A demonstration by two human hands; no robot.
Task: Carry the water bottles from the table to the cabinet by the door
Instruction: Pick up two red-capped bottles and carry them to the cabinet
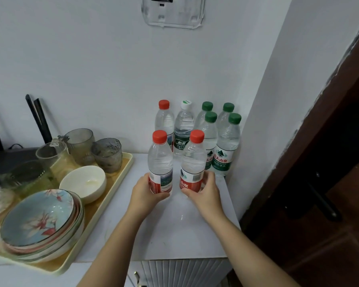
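Your left hand wraps a red-capped bottle low at its label; your right hand wraps a second bottle, both upright over the white surface before six more bottles. Full, likely heavy, thin-walled, slick: grip mid-body.

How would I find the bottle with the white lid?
On the white cabinet top beside the dark door, water bottles stand in the back corner. That bottle is second from the left in the row against the wall. Only it has a white cap and a dark green label.
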